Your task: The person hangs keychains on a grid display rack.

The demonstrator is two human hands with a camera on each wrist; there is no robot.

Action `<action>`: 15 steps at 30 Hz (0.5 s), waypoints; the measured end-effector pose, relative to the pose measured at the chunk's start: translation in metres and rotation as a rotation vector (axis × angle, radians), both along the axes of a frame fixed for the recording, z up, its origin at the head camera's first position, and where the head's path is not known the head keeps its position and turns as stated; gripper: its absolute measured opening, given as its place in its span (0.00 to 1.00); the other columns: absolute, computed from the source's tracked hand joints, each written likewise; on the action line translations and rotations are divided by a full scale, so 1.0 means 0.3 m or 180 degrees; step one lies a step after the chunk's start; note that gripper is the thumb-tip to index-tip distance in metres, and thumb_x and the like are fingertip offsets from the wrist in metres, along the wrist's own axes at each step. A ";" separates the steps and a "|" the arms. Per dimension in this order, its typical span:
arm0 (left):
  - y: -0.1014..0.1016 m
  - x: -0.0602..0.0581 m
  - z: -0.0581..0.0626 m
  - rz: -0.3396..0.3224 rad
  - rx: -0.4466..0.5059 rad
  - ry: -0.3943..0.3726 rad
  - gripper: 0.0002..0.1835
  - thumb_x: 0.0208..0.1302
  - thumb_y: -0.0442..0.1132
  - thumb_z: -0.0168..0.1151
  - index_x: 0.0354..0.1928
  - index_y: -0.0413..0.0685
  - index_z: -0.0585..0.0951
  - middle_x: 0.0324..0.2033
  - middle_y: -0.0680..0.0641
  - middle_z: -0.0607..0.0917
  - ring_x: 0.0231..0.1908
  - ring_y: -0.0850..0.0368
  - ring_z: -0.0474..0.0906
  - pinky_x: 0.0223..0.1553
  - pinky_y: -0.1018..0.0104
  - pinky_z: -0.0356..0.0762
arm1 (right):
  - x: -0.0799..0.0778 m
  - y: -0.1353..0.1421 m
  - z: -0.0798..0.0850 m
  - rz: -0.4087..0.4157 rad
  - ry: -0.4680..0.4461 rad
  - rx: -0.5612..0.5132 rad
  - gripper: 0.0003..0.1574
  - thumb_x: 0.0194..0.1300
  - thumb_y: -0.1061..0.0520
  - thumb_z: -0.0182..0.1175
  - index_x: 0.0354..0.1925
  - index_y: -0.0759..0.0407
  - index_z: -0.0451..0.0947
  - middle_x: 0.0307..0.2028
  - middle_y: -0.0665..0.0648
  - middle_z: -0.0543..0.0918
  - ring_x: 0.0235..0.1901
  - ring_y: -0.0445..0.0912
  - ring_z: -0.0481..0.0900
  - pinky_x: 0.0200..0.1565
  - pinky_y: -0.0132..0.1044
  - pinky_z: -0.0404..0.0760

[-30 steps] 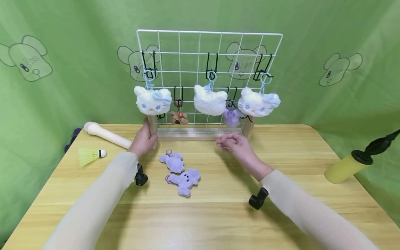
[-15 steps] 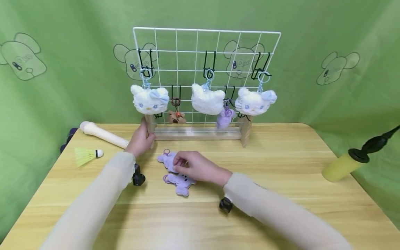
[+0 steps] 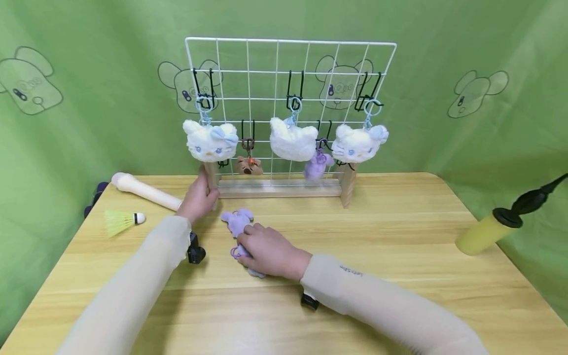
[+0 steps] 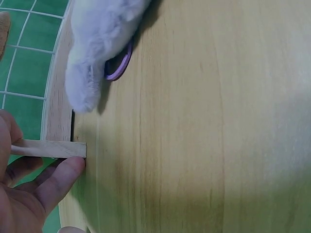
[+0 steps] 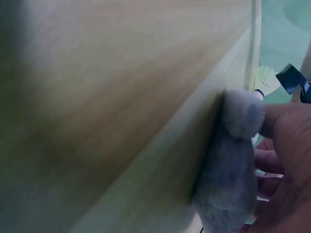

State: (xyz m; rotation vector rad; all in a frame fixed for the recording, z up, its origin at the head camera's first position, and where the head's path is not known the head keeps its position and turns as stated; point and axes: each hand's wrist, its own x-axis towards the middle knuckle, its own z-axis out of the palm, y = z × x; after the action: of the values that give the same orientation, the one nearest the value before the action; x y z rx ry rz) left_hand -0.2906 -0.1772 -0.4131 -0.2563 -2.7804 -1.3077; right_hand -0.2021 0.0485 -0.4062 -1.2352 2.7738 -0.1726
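My left hand (image 3: 198,199) grips the left wooden foot (image 4: 53,149) of a white wire grid rack (image 3: 290,42), thumb and fingers on either side of it. My right hand (image 3: 271,251) holds the nearer purple plush keychain (image 5: 226,184) low over the table and hides most of it in the head view; its purple ring (image 3: 235,252) sticks out at the left. Just behind lies another purple plush keychain (image 3: 237,220), partly touching my fingers. On the rack hang three white cat-head plush keychains, one of them (image 3: 212,143) at the left, plus a brown plush keychain (image 3: 249,166) and a purple one (image 3: 316,166).
A white stick with a rounded end (image 3: 144,190) and a yellow shuttlecock (image 3: 122,222) lie at the left of the table (image 3: 399,296). At the right edge lies a yellow cylinder with a black top (image 3: 485,234). Green cloth (image 3: 443,44) surrounds the table.
My right hand has come from near the rack's right foot, leftward and towards me, down onto the nearer purple plush keychain. The hanging purple keychain has swung and turned. My left hand stays put.
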 end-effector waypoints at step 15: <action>-0.001 -0.005 -0.006 0.0007 0.0091 -0.0014 0.45 0.74 0.29 0.50 0.83 0.38 0.37 0.76 0.23 0.62 0.74 0.26 0.64 0.79 0.36 0.66 | -0.026 0.009 -0.005 -0.0156 -0.1073 -0.0684 0.10 0.75 0.50 0.63 0.43 0.54 0.74 0.30 0.47 0.77 0.27 0.37 0.73 0.27 0.26 0.76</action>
State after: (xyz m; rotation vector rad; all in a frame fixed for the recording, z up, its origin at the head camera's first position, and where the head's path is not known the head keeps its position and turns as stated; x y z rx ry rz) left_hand -0.2921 -0.1775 -0.4148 -0.2490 -2.7623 -1.3482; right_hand -0.2100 0.0512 -0.4076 -1.0622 2.5410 -0.6348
